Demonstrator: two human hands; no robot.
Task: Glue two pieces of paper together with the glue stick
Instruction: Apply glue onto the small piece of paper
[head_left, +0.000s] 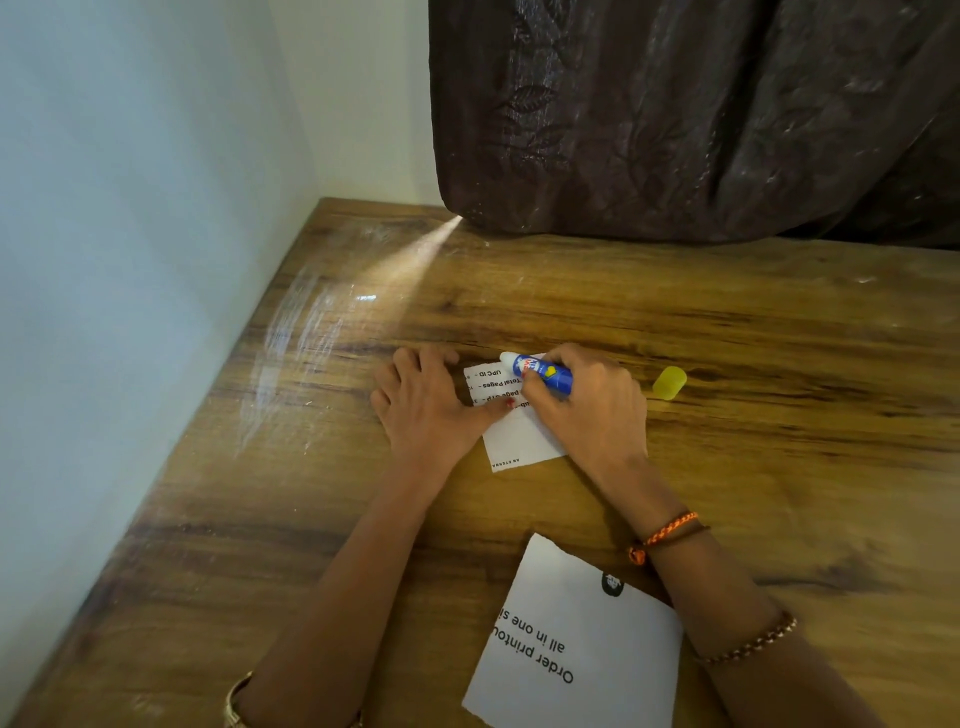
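Under both hands, flat on the wooden table (675, 322), lies the small piece of paper (519, 441), printed text showing, and this is where the action is. The left hand (426, 410) is spread open, palm down, fingers splayed on the wood, with the thumb reaching across to pin the sheet's left edge. The right hand (592, 410) is curled tight around the blue glue stick (543, 371), gripping the barrel at a low slant, the white tip pointing toward the left hand and sitting at the far edge of the paper. Whether the tip actually touches the sheet is hard to tell from here.

Just to the right of the right hand, apart from it, the yellow cap (669, 383) lies on its side on the table, off the stick.

Closer to the person, below the right wrist and between the two forearms, the larger piece of paper (582, 639) rests flat, large black lettering facing up, one corner tucked under the right forearm. It's well apart from the small sheet.

On the right wrist, an orange braided band (662, 532); further up that forearm, a beaded bracelet (748, 644). A gold bangle (234, 699) shows on the left arm at the bottom edge.

Beyond the hands, a dark brown curtain (675, 114) hangs down onto the far side of the table, and a pale wall (130, 208) runs along the left.
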